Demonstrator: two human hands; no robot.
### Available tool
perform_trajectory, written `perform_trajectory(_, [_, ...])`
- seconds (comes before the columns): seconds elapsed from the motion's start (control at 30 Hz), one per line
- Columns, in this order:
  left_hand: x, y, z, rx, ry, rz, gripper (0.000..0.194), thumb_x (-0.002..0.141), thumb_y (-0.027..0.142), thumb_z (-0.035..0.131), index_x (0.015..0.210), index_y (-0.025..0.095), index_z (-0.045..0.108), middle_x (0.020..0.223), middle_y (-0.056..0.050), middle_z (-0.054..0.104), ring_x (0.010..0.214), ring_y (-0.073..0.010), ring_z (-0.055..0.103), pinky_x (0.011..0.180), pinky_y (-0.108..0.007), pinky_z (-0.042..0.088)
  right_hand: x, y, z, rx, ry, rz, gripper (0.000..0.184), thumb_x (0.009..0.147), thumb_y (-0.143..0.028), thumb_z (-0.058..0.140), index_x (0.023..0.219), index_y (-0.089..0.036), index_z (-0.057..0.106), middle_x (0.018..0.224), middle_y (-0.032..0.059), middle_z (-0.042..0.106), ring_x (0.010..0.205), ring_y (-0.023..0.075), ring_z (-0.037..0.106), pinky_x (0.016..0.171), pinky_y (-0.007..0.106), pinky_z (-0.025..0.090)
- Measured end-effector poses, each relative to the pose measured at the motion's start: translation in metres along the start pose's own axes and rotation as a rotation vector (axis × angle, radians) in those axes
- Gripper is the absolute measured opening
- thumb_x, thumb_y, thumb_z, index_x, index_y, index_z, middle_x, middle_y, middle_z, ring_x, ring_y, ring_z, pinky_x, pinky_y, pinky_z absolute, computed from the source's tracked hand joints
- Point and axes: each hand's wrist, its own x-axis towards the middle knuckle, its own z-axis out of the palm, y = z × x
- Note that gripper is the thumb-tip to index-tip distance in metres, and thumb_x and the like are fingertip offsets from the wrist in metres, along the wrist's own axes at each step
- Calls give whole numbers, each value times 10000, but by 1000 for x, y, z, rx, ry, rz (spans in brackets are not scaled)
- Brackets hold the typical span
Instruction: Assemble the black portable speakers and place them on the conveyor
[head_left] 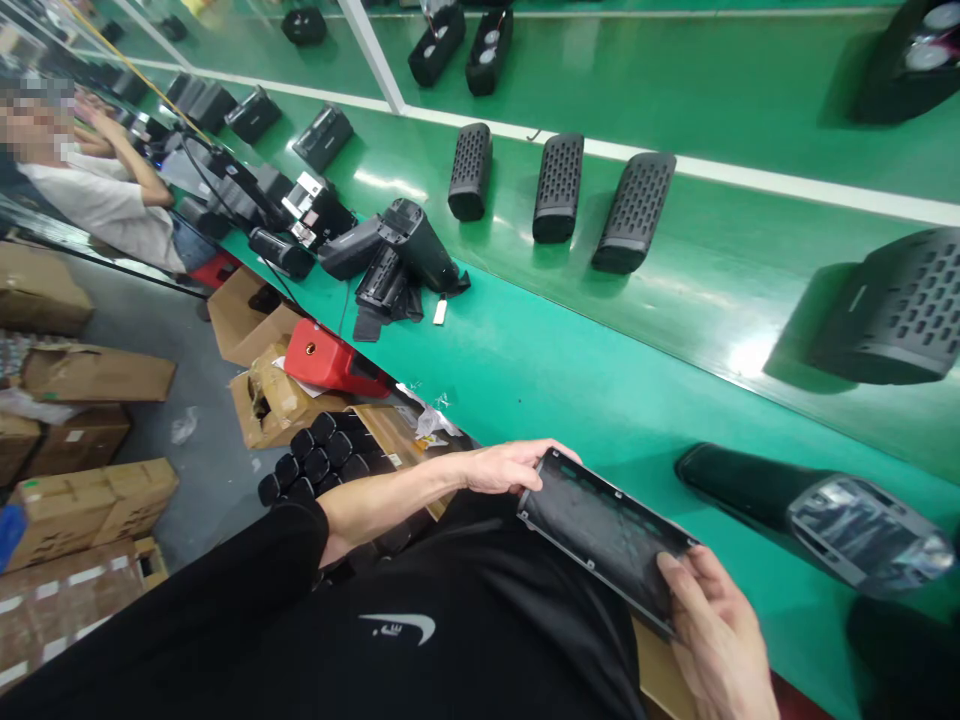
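Observation:
A flat black rectangular panel (pixel 604 530) rests tilted over my lap at the near edge of the green bench (pixel 540 370). My left hand (pixel 506 467) grips its left end, fingers curled over the top corner. My right hand (pixel 716 630) holds its right end, thumb pressed on the face. Just right of the panel, a black speaker shell with a clear-wrapped end (pixel 817 515) lies on the bench.
Three black perforated speaker housings (pixel 555 187) stand in a row on the bench, a larger one (pixel 892 310) at right. Dark parts and tools (pixel 397 255) pile at left. A co-worker (pixel 97 190) sits far left. Cardboard boxes (pixel 90 500), a red box (pixel 330 360), and a carton of black cylinders (pixel 322 455) fill the floor.

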Motion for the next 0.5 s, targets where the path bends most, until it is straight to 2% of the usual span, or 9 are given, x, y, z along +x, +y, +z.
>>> perform_trajectory(0.23, [4,-6,-3,8,10,-1,674,636,128,653,1302,228,616,946,-2,666,764,-128,637,674,-222,461,-2,-3,5,12,-7,26,592,490,-500,991,866,-242,613,682,-62,559,630,142,549,612,250,518])
perform_trajectory(0.33, [5,-7,-4,-16,10,2,673,627,123,653,1291,229,621,969,-9,678,819,-147,672,692,-225,485,-2,-1,5,12,-2,30,607,486,-501,991,888,-242,617,746,-38,628,679,165,602,636,266,543])
perform_trajectory(0.5, [6,-9,-5,-45,8,5,671,617,116,666,1278,223,632,966,-12,694,827,-152,691,670,-212,482,5,8,-1,-48,-31,-54,547,576,-512,955,889,-240,598,736,-49,611,652,146,578,630,254,530])
